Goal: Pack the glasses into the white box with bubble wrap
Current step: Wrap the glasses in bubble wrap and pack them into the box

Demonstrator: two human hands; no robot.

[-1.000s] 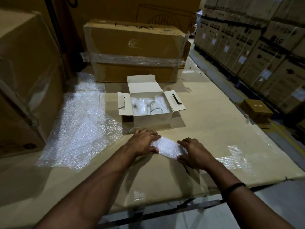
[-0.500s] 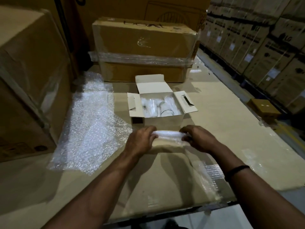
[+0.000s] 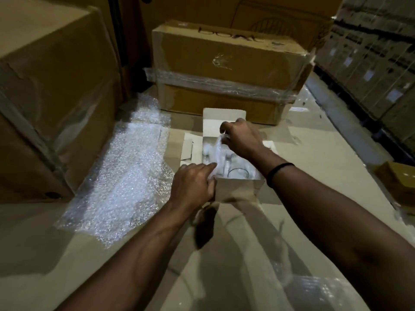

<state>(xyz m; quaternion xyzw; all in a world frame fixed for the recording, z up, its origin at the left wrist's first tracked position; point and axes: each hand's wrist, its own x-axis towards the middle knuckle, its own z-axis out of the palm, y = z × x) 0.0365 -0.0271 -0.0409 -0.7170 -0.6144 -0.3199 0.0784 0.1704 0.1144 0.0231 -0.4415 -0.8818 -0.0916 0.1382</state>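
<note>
The small white box [image 3: 238,187] stands open on the cardboard surface, flaps spread. Inside it I see bubble-wrapped glasses and the rim of a bare glass [image 3: 238,172]. A wrapped bundle [image 3: 219,153] stands tilted over the box's middle. My right hand [image 3: 241,139] pinches its upper end above the far side of the box. My left hand [image 3: 193,185] grips its lower end at the box's near left corner. My right forearm hides the box's right flap.
A large sheet of bubble wrap [image 3: 125,176] lies left of the box. A taped brown carton [image 3: 226,70] stands right behind it, a big carton [image 3: 51,90] on the left. Stacked cartons [image 3: 377,63] line the aisle on the right; a small brown box [image 3: 399,182] sits there.
Both hands lifted the wrapped bundle off the cardboard surface and carried it forward into the open white box. The camera has moved closer to the box.
</note>
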